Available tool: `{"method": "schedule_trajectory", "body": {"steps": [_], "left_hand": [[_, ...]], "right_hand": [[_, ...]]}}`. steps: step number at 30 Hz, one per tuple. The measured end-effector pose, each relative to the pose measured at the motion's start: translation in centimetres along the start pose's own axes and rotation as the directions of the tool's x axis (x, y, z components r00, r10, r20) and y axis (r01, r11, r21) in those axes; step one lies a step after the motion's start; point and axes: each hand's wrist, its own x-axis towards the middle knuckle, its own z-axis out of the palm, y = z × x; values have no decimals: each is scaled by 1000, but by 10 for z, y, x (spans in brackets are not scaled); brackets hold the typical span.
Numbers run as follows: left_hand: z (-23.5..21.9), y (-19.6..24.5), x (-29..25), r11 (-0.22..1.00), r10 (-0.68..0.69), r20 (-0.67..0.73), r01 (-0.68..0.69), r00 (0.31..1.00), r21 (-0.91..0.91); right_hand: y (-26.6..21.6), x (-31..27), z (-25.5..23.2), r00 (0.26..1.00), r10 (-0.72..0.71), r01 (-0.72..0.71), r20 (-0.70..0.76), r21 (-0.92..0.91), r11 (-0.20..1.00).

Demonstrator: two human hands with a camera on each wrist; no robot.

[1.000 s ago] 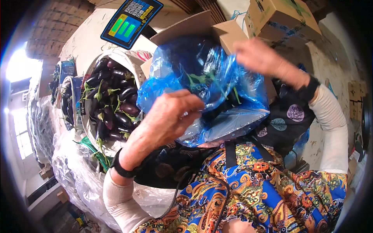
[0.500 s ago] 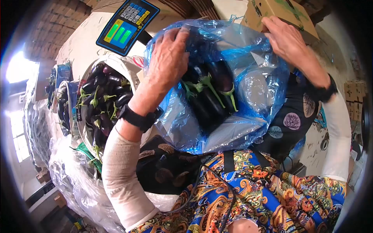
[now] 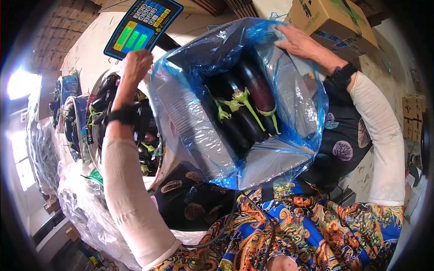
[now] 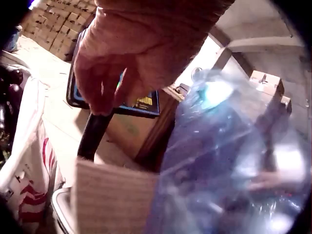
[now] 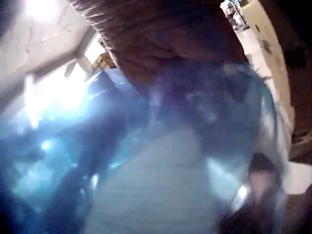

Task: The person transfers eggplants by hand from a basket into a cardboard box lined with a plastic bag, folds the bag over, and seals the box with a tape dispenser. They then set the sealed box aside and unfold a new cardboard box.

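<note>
In the head view, a brown cardboard box (image 3: 194, 117) stands in the middle of the clock face, lined with a thin, glossy, translucent blue plastic bag (image 3: 319, 131) whose rim spreads over the box's sides. Inside lie several long, smooth, dark purple-black eggplants (image 3: 230, 135), their pale green, star-shaped caps and stems pointing mostly toward five o'clock; one beside them toward one o'clock shows a redder purple skin. Between nine and ten o'clock, a white container with red markings (image 4: 29, 161) is heaped with more glossy eggplants (image 3: 106, 92), and a smaller grey-blue bag (image 3: 83, 108) at nine holds dark ones too. The left hand (image 3: 137, 63) is between ten and eleven o'clock, its fingers bent downward near the scale; whether they pinch anything cannot be told. The right hand (image 3: 300, 41), between one and two, reaches to the bag's rim with fingers extended and thumb apart, loose rather than clenched. At eleven o'clock, a black-and-blue digital scale display (image 3: 142, 29) has a white, blue and yellow keypad with numerals and three lit green readouts too blurred to read. Near half past one, a tan printed carton (image 3: 332, 22) bears green lettering, not legible.
</note>
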Motion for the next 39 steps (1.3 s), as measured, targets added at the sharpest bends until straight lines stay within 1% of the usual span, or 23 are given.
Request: {"method": "schedule_trajectory", "body": {"steps": [1, 2, 4, 6, 7, 8, 9, 11, 12, 15, 18, 19, 22, 23, 25, 27, 29, 30, 31, 33, 35, 38, 39], "left_hand": [[-2, 27, -15, 764, -549, -66, 468, 833, -445], [-38, 78, -22, 775, -625, -271, 541, 732, -327], [-85, 142, -24, 872, -489, -557, 382, 671, -305], [-127, 210, -27, 891, -387, -479, 185, 788, -414], [-128, 234, -27, 887, -257, -439, 30, 861, -460], [-125, 259, -25, 879, -120, -375, -77, 919, -471], [-118, 281, -22, 853, 26, -312, -184, 950, -489], [-75, 314, -22, 836, 145, -217, -237, 965, -496], [-56, 323, -21, 881, 174, -161, -227, 971, -414], [-18, 325, -20, 933, 311, -107, -325, 944, -152], [7, 313, -12, 888, 450, -171, -459, 876, -16], [6, 314, -12, 878, 462, -192, -477, 866, -41], [-20, 326, -19, 842, 496, -256, -531, 830, -91], [-35, 333, -24, 815, 533, -247, -569, 809, -104], [-19, 336, -27, 811, 544, -144, -562, 827, -164], [-10, 329, -22, 889, 428, -7, -422, 904, -180], [-9, 323, -15, 802, 243, 76, -156, 967, -577], [-10, 319, -8, 732, 83, -26, -79, 996, -677], [-17, 315, 0, 640, -95, -104, -19, 990, -768], [-26, 309, 13, 782, -318, -158, 164, 935, -601], [-22, 295, 42, 755, -448, 126, 450, 885, -477], [-30, 284, 82, 613, -477, 458, 657, 750, -439], [-26, 287, 85, 630, -505, 401, 644, 764, -433]], "right_hand": [[6, -3, 0, 993, 56, -64, 108, 68, 996], [10, -8, 1, 970, 105, -135, 220, 130, 982], [12, -10, -1, 889, 211, -312, 406, 201, 929], [2, -1, -12, 778, 315, -494, 544, 219, 842], [0, 3, -16, 714, 352, -574, 605, 220, 788], [15, 6, -11, 802, 277, -476, 529, 287, 831], [22, 9, -12, 845, 257, -397, 468, 228, 889], [31, 11, -18, 916, 197, -237, 349, 75, 969], [19, 12, -30, 902, 288, -329, 321, 80, 941], [6, 11, -55, 980, 193, -189, 43, -72, 979], [-59, 1, -75, 977, -12, 62, -211, 230, 971], [-79, -4, -78, 971, -118, 156, -206, 179, 971], [-103, -11, -58, 973, -223, 231, -61, 300, 926], [-105, -13, -49, 963, -268, 263, -24, 302, 916], [-101, -16, -34, 954, -266, 227, 137, 247, 942], [-95, -16, -26, 963, -243, 225, 115, 150, 963], [-88, -17, -22, 968, -244, 231, 58, 168, 958], [-87, -16, -21, 968, -250, 243, 21, 175, 954], [-87, -15, -22, 971, -235, 226, 31, 182, 957], [-87, -15, -25, 976, -208, 194, 56, 197, 961], [-92, -14, -26, 983, -153, 136, 100, 156, 978], [-99, -12, -36, 975, -119, 99, 188, 113, 989], [-100, -12, -34, 978, -114, 95, 173, 109, 989]]}}
